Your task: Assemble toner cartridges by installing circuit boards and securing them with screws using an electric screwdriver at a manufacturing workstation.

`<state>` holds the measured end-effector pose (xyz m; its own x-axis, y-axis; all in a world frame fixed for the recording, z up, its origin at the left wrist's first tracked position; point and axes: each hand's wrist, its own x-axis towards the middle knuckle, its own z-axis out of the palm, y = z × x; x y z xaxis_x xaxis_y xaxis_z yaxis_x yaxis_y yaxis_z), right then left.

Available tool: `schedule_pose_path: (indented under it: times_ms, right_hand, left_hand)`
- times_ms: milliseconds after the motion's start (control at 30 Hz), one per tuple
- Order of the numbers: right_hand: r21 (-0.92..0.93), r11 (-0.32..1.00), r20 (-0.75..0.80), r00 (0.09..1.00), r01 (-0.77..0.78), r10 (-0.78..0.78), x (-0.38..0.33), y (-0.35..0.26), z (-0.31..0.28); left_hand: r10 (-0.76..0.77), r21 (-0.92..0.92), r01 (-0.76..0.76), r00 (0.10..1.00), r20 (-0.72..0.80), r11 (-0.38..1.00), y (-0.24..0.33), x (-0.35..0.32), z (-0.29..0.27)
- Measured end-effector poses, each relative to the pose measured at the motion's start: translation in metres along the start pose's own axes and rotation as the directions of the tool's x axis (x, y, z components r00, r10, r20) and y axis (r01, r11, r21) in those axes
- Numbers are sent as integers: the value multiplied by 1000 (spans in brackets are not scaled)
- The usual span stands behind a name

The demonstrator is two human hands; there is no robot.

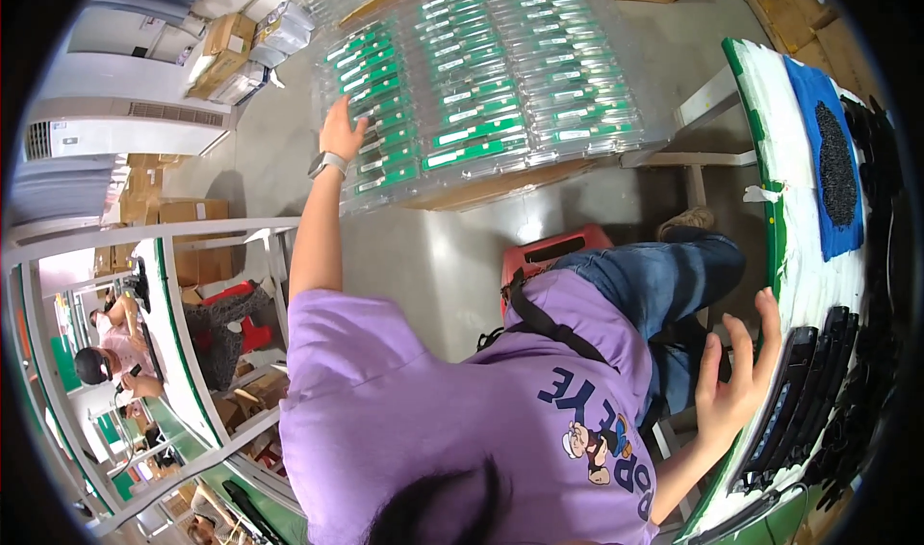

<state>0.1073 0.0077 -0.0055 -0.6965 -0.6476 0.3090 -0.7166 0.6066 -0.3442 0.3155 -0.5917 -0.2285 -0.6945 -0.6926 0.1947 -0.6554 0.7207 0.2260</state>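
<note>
Far left of the clear plastic tray point(383, 196): a co-worker point(117, 345) in a pale top, at a green-edged bench point(183, 372); too small to make out what the hands do. Left of the tray, less far off: brown cartons point(200, 256). At the tray's left side: left hand point(342, 133), grey watch point(329, 164) on wrist, reaching over the left column of green circuit boards point(496, 126). Thumb stands apart from fingers; cannot tell whether the fingertips grip a board. The boards lie inside the tray in three columns, many bearing a white strip. On the person's side of the tray: red seat point(515, 259). Right of the tray, well apart: right hand point(736, 381), open, fingers spread, near the edge of a white-topped worktable point(789, 227). Farther right of the tray, on this worktable: long black parts point(799, 401) side by side, and a blue sheet point(837, 242) bearing small black pieces point(835, 160).
</note>
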Motion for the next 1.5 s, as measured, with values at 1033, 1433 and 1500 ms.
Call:
schedule_pose_path:
  times_ms: [1033, 1433, 1500]
  right_hand:
    - [149, 983, 164, 978, 108, -132, 53, -33, 47]
    - [132, 985, 189, 972, 113, -137, 65, -51, 56]
    - [139, 983, 179, 973, 123, -147, 69, -61, 51]
  left_hand:
    - [212, 142, -210, 977, 2, 967, 10, 63, 9]
    - [206, 430, -222, 975, 83, 875, -25, 118, 25]
    - [216, 382, -224, 974, 63, 897, -26, 115, 32]
